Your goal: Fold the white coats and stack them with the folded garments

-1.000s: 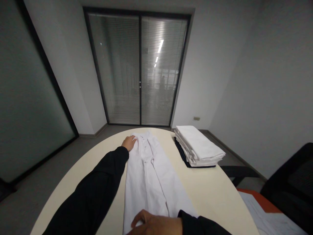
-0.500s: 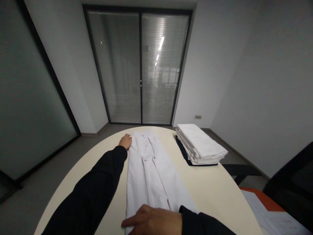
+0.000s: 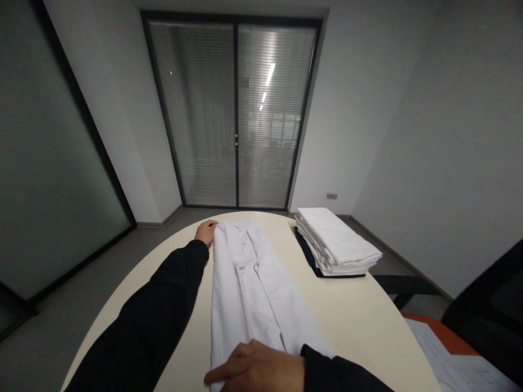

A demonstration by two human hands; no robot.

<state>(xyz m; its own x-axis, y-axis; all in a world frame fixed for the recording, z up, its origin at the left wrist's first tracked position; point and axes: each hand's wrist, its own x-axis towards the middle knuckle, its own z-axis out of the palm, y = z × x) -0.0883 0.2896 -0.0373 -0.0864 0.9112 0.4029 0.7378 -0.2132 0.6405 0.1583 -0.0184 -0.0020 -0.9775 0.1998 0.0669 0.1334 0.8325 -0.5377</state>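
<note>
A white buttoned shirt [image 3: 269,305], folded into a long strip, lies lengthwise on a round cream table [image 3: 347,321]. Its button placket shows near the far end, and its sleeves lie folded inward along the middle. At the far left corner my left hand [image 3: 206,232] is closed, pinching the shirt's edge. My right hand [image 3: 261,370] lies across the near end of the shirt, with a finger stretched out to the left edge. The bottom of the picture cuts off part of that hand and the shirt's near end.
To the right stands a stack of folded white clothes [image 3: 337,239] with a dark folded cloth [image 3: 306,250] beneath. Beyond the table's right edge are a black chair [image 3: 490,305], an orange item [image 3: 445,337] and white papers or cloth [image 3: 445,359]. A glass door with blinds [image 3: 237,114] is ahead.
My left hand has shifted slightly left and away from me, drawing the shirt's far left corner a little outward. My right hand stays almost in place.
</note>
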